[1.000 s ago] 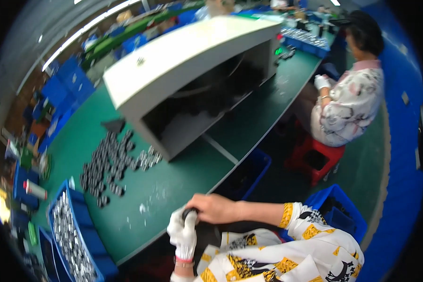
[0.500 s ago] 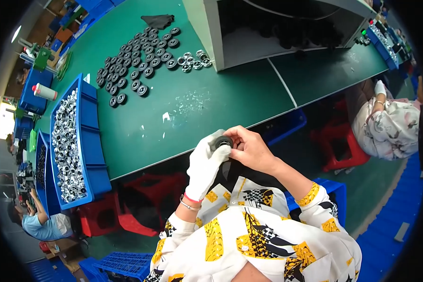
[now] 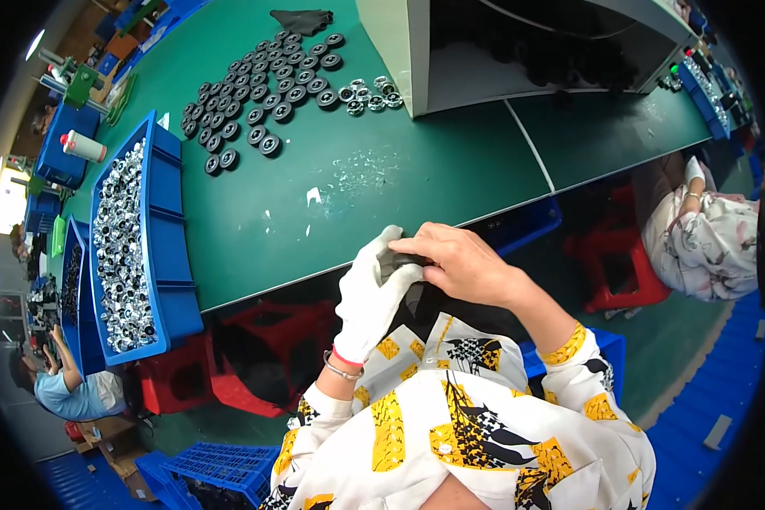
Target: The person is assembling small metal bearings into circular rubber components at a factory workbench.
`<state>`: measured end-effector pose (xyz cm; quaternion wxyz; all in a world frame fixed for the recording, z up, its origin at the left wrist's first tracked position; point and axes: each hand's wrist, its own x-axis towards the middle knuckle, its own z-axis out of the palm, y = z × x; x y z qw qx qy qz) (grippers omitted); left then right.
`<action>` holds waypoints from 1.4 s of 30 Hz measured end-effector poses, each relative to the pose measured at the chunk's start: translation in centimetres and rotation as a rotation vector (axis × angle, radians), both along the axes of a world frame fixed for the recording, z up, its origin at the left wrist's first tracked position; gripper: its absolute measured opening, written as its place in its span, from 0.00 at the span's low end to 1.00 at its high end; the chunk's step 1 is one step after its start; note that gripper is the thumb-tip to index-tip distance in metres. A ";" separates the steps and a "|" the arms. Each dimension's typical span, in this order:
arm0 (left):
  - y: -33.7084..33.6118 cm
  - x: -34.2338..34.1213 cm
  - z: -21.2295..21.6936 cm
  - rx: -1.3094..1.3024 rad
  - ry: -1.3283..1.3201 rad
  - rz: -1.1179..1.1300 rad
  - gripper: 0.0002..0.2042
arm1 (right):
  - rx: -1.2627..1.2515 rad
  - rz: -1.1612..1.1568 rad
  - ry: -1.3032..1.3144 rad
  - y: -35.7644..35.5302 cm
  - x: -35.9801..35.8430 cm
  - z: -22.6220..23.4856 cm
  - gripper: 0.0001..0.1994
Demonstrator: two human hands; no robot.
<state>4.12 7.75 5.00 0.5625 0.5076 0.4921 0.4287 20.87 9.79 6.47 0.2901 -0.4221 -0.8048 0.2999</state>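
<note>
My left hand (image 3: 367, 297), in a white glove, is curled round a small black wheel (image 3: 410, 260) just in front of the table's near edge. My bare right hand (image 3: 472, 268) is closed over the same wheel, its index finger laid across the top. The fingers hide most of the wheel. Beyond my hands, several similar black wheels (image 3: 283, 111) lie grouped on the green table (image 3: 263, 263). At the right end of that group sits a small cluster of shiny silver wheel hubs (image 3: 376, 103).
To the left stands a blue bin (image 3: 168, 246) full of silver hubs (image 3: 123, 255). A pale open-fronted box (image 3: 391, 51) rises at the back. Red stools (image 3: 263, 340) stand below the table edge. Another person (image 3: 697, 238) sits at the right, and one more (image 3: 81, 382) at the left.
My right fingers have shifted across the top of the wheel, covering more of it. The view has moved slightly, so the table's things appear higher and further right.
</note>
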 end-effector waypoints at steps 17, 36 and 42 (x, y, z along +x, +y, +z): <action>-0.5 -0.5 0.0 -0.036 -0.059 0.065 0.19 | -0.198 -0.097 0.179 -1.3 -0.8 -0.7 0.20; 0.0 -0.8 -1.2 -0.239 -0.485 0.033 0.20 | -0.129 -0.096 0.211 -1.4 -0.8 -1.4 0.25; -0.2 -0.9 -1.0 -0.201 -0.394 0.013 0.20 | 0.029 -0.060 0.137 -1.1 -1.2 -1.6 0.25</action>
